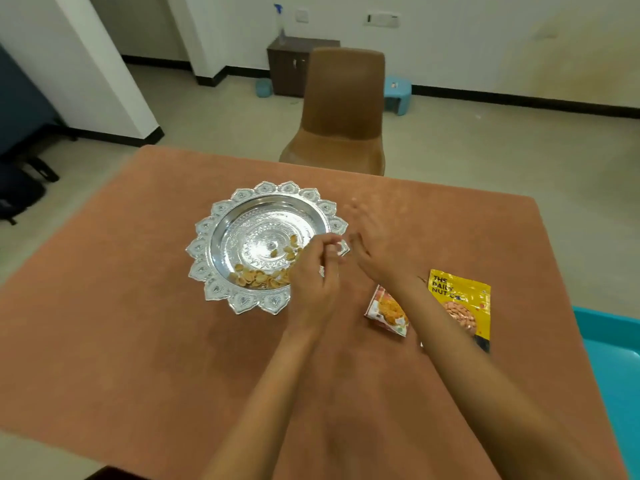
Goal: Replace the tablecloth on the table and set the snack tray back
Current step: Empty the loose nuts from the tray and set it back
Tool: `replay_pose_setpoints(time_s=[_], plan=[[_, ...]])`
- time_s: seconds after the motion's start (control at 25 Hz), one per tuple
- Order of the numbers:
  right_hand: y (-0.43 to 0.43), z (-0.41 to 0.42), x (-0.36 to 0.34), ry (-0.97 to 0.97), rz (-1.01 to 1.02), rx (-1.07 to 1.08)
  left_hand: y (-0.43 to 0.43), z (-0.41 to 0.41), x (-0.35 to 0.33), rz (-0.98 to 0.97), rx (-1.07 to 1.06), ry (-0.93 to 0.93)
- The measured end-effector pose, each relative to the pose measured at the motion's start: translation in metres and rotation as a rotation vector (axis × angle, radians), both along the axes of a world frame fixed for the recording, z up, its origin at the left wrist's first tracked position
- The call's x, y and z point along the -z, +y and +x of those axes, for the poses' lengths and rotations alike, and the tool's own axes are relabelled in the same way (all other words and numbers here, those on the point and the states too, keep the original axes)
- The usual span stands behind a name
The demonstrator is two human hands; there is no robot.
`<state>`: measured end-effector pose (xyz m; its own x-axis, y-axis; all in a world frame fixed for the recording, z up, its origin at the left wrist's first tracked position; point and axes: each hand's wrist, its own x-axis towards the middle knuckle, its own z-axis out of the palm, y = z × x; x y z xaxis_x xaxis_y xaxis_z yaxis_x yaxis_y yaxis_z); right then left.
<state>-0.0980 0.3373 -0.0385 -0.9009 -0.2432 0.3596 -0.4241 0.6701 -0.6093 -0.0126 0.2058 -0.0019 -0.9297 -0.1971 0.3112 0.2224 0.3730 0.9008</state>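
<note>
Silver snack tray [266, 189], round, with an embossed petal-scalloped rim and pale nuts [259, 279] heaped at its near side, stands mid-bench on a matte terracotta tablecloth [138, 341]. The left hand [313, 275] curls its fingers at the tray's right rim; whether it pinches anything cannot be told. The right hand [372, 252], blurred, is spread beside a glossy yellow packet [464, 301].

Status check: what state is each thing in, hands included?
tablecloth: spread flat.
silver tray: upright on cloth, nuts inside.
yellow packet: lying flat on cloth.
small packet: lying on cloth, partly hidden.
left hand: fingers curled at tray rim.
right hand: fingers straight, blurred.
</note>
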Motion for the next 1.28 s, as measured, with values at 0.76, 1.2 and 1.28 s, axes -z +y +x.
replay_pose_setpoints(time_s=[0.76, 1.2, 1.28], plan=[[-0.158, 0.011, -0.003, -0.446, 0.284, -0.24, -0.174, 0.005, 0.04, -0.528, -0.358, -0.324], [-0.196, -0.015, -0.002, -0.214, 0.502, -0.484, -0.164, -0.018, 0.017, 0.573, -0.381, -0.204], [-0.198, -0.026, -0.007, -0.305, 0.213, -0.323, -0.158, -0.036, 0.008, 0.971, -0.313, -0.294]])
